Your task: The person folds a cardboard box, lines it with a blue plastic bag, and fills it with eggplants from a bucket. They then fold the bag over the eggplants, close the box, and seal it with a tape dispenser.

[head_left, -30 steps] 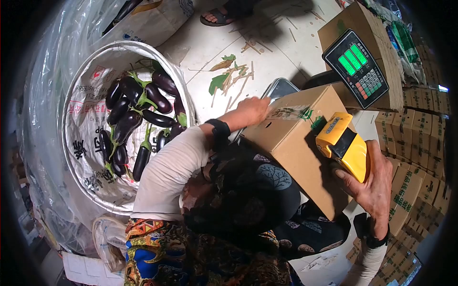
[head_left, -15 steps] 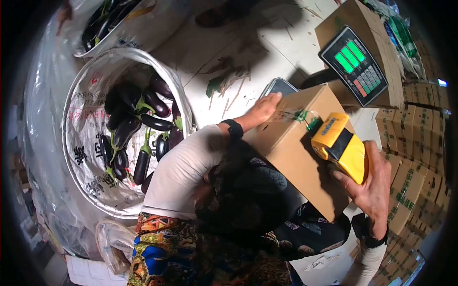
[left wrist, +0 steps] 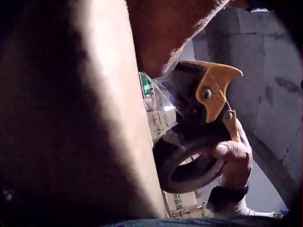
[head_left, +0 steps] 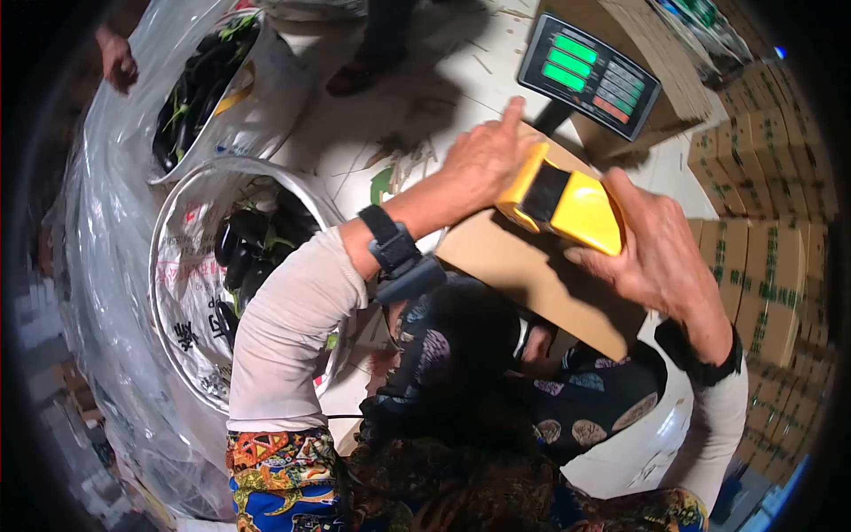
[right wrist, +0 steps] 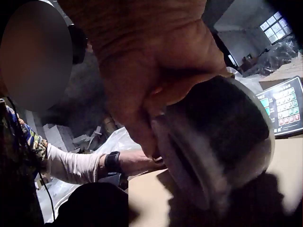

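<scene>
My right hand grips a yellow tape dispenser close over a cardboard box. In the left wrist view, the fingers of that hand curl round the dispenser, which carries a thick tape roll. A clear strip of tape stretches between the dispenser and my left hand. My left hand lies against the far upper part of the box, index finger stretched out and the dispenser's front right beside it. The fingers' undersides are hidden.
A round tub lined with a white sack holds eggplants to the left. Behind it stands another sack of eggplants, near another person's hand. A lit scale display is beyond the box; stacked cartons line the right.
The dispenser and my right hand have moved left and away from me over the box, close to my left hand. The head view has shifted. Another person's hand has appeared at upper left.
</scene>
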A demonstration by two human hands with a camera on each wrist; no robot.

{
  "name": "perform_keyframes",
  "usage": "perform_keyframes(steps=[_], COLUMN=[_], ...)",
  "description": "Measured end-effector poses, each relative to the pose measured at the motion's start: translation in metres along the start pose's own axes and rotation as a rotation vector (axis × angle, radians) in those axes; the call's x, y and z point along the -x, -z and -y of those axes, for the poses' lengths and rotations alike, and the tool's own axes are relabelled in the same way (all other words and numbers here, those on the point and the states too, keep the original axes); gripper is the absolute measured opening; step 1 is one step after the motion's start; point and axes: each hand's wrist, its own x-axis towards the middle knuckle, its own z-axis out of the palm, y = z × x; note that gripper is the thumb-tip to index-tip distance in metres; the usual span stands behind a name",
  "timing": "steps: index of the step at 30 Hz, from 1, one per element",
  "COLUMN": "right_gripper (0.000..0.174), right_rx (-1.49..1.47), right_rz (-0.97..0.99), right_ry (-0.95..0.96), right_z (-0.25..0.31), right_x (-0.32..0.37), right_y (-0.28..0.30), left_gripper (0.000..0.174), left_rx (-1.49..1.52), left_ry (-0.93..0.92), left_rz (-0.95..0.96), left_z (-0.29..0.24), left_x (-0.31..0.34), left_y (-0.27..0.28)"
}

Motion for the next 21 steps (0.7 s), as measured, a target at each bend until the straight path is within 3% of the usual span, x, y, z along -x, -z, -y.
perform_keyframes(steps=[2,3,5,6,7,9,11,12,13,16,20,21], right_gripper=[0.045,0.044,0.044,0.043,0.045,0.048,0.05,0.051,0.052,0.053,0.057,0.057], right_rx=[0.039,0.009,-0.012,-0.013,-0.002,-0.021,-0.06,-0.075,-0.088,-0.132,-0.194,-0.214], right_rz=[0.043,-0.058,-0.045,-0.041,-0.081,-0.102,-0.139,-0.16,-0.18,-0.238,-0.233,-0.238], right_ry=[0.019,0.084,-0.004,-0.046,-0.07,-0.151,-0.228,-0.26,-0.268,-0.267,-0.301,-0.299], right_z=[-0.009,-0.021,-0.039,-0.051,-0.066,-0.085,-0.108,-0.117,-0.122,-0.134,-0.151,-0.154], right_x=[0.012,0.024,0.054,0.076,0.099,0.14,0.173,0.185,0.194,0.212,0.212,0.212], right_y=[0.005,0.001,0.01,0.013,0.013,0.012,-0.005,-0.013,-0.019,-0.039,-0.065,-0.07], left_gripper=[0.054,0.053,0.05,0.043,0.035,0.034,0.032,0.03,0.03,0.036,0.053,0.053], left_rx=[-0.105,-0.132,-0.152,-0.17,-0.376,-0.373,-0.442,-0.412,-0.344,-0.323,-0.165,-0.18], left_ry=[-0.02,0.001,-0.124,0.032,-0.185,-0.174,-0.417,-0.422,-0.282,-0.224,0.074,0.014], left_rz=[0.017,0.031,0.019,0.041,0.057,0.012,-0.026,-0.033,0.006,0.06,0.115,0.079], left_z=[0.003,0.0,-0.002,-0.004,0.021,0.012,0.027,0.021,0.015,0.002,-0.015,-0.009], left_x=[-0.003,-0.003,0.002,-0.001,-0.007,-0.006,-0.008,-0.007,-0.006,-0.006,-0.004,-0.004], left_y=[-0.004,-0.003,0.004,0.002,-0.009,-0.007,-0.009,-0.007,-0.006,-0.003,0.0,-0.002])
